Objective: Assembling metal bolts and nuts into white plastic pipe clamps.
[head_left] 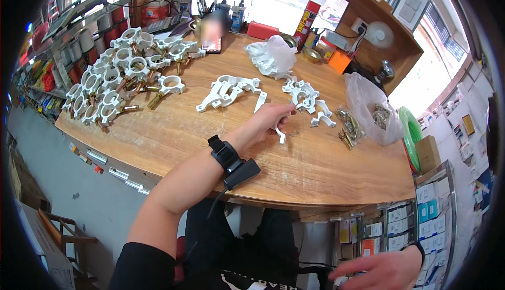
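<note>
Sleeve [142,266], white bracket [282,138], long axis pointing nearward

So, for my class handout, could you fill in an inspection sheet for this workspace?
Surface: brown wood-grain tabletop, pale scuffs toward the front.
Job's things: heap of white ring clamps with brass-coloured bolts at left; white curved bracket halves grouped at centre and right; brass-coloured screws at right.
Clutter: crumpled white plastic bag; translucent plastic bag holding metal pieces; tall red can.
Hands: left hand over a white curved bracket piece, grip unclear; right hand blurred, in front of the tabletop.
Cables: thin black cable hanging from black wrist device.
Surroundings: coiled green hose and brown cardboard box right of the tabletop.
</note>
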`<action>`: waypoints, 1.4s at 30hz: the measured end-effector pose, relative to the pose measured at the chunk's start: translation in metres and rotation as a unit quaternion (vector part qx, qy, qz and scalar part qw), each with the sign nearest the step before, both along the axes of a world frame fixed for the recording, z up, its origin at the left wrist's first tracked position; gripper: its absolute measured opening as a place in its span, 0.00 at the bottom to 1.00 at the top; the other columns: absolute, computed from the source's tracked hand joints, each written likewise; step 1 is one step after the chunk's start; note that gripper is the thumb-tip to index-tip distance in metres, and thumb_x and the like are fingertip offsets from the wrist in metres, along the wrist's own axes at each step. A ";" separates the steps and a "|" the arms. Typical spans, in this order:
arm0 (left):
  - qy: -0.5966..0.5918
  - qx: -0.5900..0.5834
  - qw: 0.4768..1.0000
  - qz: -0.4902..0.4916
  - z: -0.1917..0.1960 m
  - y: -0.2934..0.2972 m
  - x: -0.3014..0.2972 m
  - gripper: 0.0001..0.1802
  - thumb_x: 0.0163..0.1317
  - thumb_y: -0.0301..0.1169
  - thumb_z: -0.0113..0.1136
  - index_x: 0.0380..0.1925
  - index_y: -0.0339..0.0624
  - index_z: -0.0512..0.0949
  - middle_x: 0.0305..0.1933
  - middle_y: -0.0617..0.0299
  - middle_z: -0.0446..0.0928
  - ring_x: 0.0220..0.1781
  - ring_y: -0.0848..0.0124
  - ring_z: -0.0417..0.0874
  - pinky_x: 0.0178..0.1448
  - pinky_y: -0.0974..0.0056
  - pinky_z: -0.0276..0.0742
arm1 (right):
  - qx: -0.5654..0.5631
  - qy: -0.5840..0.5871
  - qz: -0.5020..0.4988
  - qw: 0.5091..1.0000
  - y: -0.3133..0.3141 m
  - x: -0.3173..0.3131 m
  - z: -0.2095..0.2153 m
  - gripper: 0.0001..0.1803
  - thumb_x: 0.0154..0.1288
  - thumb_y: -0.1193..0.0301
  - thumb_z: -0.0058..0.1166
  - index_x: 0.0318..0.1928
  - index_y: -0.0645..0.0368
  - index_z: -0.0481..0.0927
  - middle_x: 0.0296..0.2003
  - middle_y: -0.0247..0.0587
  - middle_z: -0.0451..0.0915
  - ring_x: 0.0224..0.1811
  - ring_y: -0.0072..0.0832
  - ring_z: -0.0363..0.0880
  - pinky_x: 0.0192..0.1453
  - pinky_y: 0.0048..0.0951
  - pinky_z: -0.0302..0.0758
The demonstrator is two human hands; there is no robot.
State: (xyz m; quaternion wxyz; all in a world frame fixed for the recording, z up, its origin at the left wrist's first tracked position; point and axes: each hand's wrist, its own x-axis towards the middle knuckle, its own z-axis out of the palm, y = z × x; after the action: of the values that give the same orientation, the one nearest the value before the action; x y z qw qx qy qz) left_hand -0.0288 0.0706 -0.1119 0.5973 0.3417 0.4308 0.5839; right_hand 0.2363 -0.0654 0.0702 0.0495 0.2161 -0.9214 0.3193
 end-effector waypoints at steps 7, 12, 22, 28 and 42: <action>0.009 0.013 1.000 -0.005 -0.001 0.003 -0.002 0.15 0.60 0.43 0.56 0.33 0.42 0.79 0.19 0.72 0.65 0.20 0.80 0.67 0.24 0.70 0.73 | -0.276 0.211 0.140 0.927 0.017 -0.034 -0.019 0.21 0.61 0.75 0.51 0.10 0.54 0.67 0.12 0.32 0.66 0.17 0.25 0.73 0.43 0.29 0.77; -0.005 0.003 1.000 -0.001 -0.005 0.006 -0.003 0.14 0.60 0.42 0.58 0.33 0.41 0.79 0.19 0.71 0.66 0.19 0.80 0.67 0.24 0.69 0.74 | -0.342 0.234 0.226 0.882 0.017 -0.044 -0.034 0.20 0.60 0.79 0.47 0.10 0.55 0.68 0.13 0.36 0.69 0.20 0.28 0.75 0.47 0.35 0.78; 0.011 0.009 1.000 -0.003 -0.003 0.003 -0.003 0.14 0.61 0.41 0.56 0.34 0.41 0.79 0.19 0.71 0.65 0.20 0.80 0.67 0.25 0.70 0.74 | -0.293 0.252 0.261 0.884 0.022 -0.033 -0.040 0.17 0.58 0.84 0.44 0.13 0.60 0.72 0.15 0.43 0.73 0.21 0.30 0.77 0.51 0.37 0.79; 0.033 0.004 0.999 -0.008 -0.002 0.003 -0.002 0.15 0.62 0.42 0.55 0.35 0.41 0.78 0.20 0.71 0.65 0.20 0.80 0.66 0.25 0.70 0.72 | -0.288 0.235 0.256 0.892 0.020 -0.027 -0.042 0.17 0.57 0.84 0.42 0.13 0.61 0.74 0.15 0.45 0.74 0.21 0.32 0.77 0.50 0.37 0.79; 0.040 0.016 0.999 0.005 0.000 0.001 -0.001 0.14 0.60 0.42 0.57 0.32 0.42 0.78 0.19 0.70 0.65 0.20 0.80 0.67 0.24 0.70 0.70 | -0.336 0.288 0.262 0.858 0.015 -0.038 -0.049 0.14 0.55 0.83 0.47 0.13 0.61 0.72 0.14 0.42 0.70 0.18 0.31 0.73 0.42 0.38 0.79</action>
State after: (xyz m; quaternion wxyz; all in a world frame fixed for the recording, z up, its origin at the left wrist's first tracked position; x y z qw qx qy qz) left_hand -0.0297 0.0712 -0.1115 0.5711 0.3721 0.4464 0.5798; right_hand 0.1981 -0.0508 0.0217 0.2969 0.5023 -0.6120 0.5338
